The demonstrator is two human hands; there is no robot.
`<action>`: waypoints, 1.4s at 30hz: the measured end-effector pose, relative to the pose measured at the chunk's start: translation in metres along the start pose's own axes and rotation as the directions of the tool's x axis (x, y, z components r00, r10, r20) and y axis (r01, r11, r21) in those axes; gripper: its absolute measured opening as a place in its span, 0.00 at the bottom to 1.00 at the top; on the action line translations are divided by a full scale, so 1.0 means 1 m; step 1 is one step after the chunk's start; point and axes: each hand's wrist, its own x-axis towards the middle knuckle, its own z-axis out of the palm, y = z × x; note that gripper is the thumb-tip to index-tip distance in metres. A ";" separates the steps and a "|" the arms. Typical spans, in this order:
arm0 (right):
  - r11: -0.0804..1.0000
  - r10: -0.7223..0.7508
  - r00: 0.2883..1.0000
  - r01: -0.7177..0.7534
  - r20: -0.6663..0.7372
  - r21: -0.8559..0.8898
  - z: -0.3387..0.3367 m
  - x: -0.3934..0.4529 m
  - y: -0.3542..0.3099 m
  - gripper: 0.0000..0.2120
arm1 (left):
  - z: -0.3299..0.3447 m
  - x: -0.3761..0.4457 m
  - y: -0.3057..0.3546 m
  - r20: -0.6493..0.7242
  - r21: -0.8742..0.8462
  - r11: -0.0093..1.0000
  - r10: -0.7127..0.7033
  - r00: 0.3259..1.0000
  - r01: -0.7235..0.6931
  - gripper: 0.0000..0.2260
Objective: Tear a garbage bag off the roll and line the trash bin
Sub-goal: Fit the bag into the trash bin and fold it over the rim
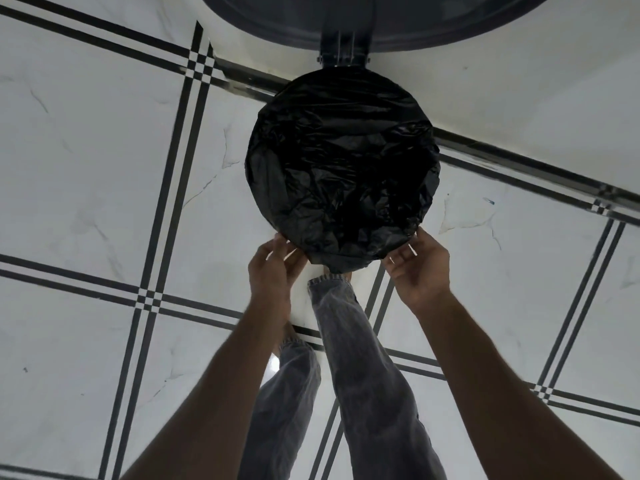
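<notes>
A black garbage bag (341, 168) covers the round mouth of the trash bin and folds down over its rim. The bin's body is hidden under the bag. Its dark lid (377, 19) stands raised on a hinge (341, 51) at the far side. My left hand (273, 268) touches the bag's folded edge at the near left of the rim, fingers curled on the plastic. My right hand (417, 263) holds the bag's edge at the near right. No roll of bags is in view.
The bin stands on a white marble-look tiled floor (86, 168) with black double stripes, close to a dark skirting strip (519, 161) along the wall. My jeans-clad right leg (356, 341) reaches to the bin's foot, and the left leg (287, 386) stands behind it.
</notes>
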 end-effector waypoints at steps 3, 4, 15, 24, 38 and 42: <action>0.993 0.018 1.000 -0.017 -0.003 0.116 -0.004 0.004 0.008 0.04 | -0.002 -0.005 -0.015 0.099 0.019 0.999 -0.043 0.994 0.041 0.10; 0.991 0.011 1.000 -0.012 0.002 0.133 -0.005 0.006 0.011 0.02 | -0.002 -0.006 -0.016 0.125 0.002 0.998 -0.060 0.990 0.060 0.10; 1.000 0.017 0.998 -0.017 0.061 -0.015 -0.015 0.008 0.018 0.09 | -0.001 0.007 -0.027 0.086 0.611 0.775 0.137 0.987 -0.161 0.10; 0.995 0.056 0.996 -0.062 0.066 0.077 -0.016 0.016 0.003 0.09 | -0.004 0.016 -0.002 0.249 0.371 0.928 -0.086 0.965 -0.013 0.11; 0.998 0.012 0.997 -0.016 0.076 0.064 -0.016 0.018 0.001 0.25 | 0.000 0.004 -0.020 0.242 -0.427 0.849 -0.224 0.944 0.311 0.29; 1.000 0.007 0.998 -0.009 0.057 0.024 -0.009 0.022 -0.003 0.27 | -0.007 0.007 -0.017 0.188 -0.344 0.895 -0.231 0.955 0.284 0.27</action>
